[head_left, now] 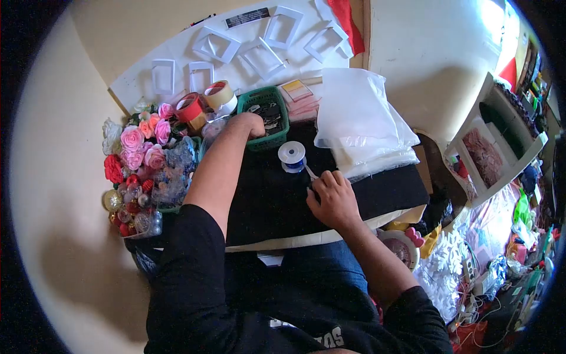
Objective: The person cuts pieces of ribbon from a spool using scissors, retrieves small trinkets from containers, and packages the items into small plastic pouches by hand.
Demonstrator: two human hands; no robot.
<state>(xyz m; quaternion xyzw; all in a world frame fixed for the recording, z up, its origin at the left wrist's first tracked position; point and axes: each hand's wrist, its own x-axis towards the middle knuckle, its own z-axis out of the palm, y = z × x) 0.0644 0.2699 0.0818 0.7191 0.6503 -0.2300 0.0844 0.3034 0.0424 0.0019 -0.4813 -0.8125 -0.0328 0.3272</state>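
Note:
My left hand reaches into a green basket of small dark and pale pieces, at its left side; its fingers are hidden. My right hand is on the black cloth, its fingers bent around the end of a thin white strip. That strip lies beside a spool with a white top and a blue side, standing on the cloth left of this hand.
Clear plastic bags are stacked at the back right. Artificial flowers, ornaments and tape rolls crowd the left. White frames lie behind. A white shelf stands at the right.

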